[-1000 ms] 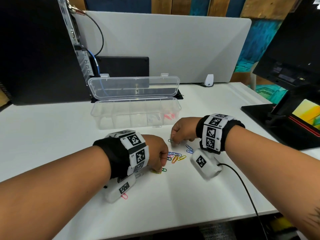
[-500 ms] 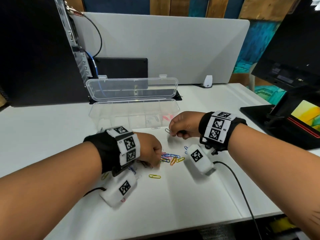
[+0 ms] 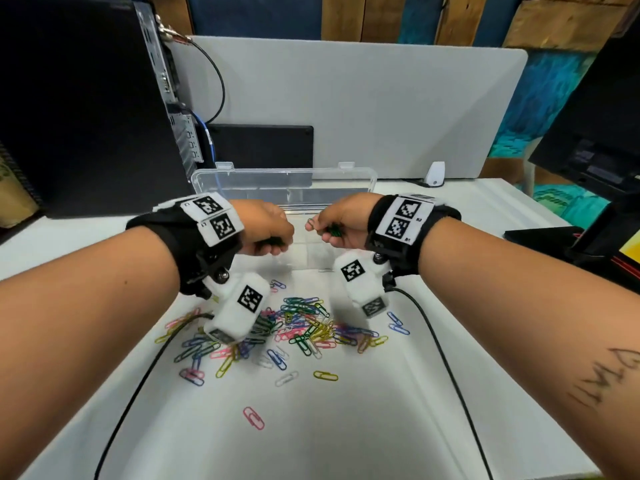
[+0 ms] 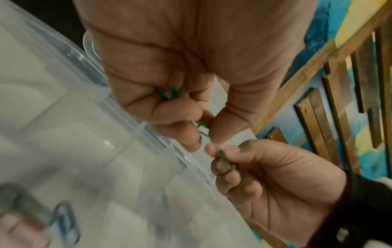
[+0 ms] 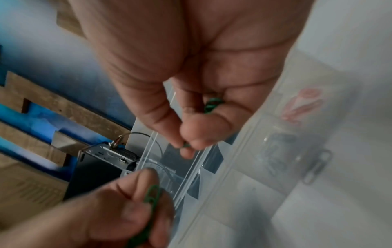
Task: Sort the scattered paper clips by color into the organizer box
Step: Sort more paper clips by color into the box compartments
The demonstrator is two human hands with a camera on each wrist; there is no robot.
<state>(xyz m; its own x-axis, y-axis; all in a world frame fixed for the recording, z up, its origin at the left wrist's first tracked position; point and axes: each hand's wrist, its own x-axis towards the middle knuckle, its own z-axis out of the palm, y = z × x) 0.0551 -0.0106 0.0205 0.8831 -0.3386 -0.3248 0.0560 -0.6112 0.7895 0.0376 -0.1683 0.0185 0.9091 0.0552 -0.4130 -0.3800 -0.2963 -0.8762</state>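
Several coloured paper clips (image 3: 298, 323) lie in a scattered heap on the white table. Behind the heap stands the clear organizer box (image 3: 311, 258), its lid (image 3: 284, 181) raised. Both hands hover over the box, close together. My left hand (image 3: 277, 242) is curled round green clips (image 4: 169, 95) and pinches another (image 4: 202, 130) at its fingertips. My right hand (image 3: 313, 226) holds a bunch of green clips (image 5: 213, 104) in its palm and pinches one (image 3: 311, 223) between thumb and finger. Pink clips (image 5: 303, 104) lie in one compartment, and a dark clip (image 5: 316, 167) sits in the compartment beside it.
A black computer tower (image 3: 86, 105) stands at the back left and a grey divider panel (image 3: 363, 109) behind the box. A dark device (image 3: 588, 244) sits at the right edge. Wrist-camera cables (image 3: 446, 358) trail over the table. Single clips (image 3: 253, 417) lie nearer the front edge.
Both hands have lifted off the clip heap and moved back to hover over the box, carrying green clips. The head view has tilted down closer to the table.
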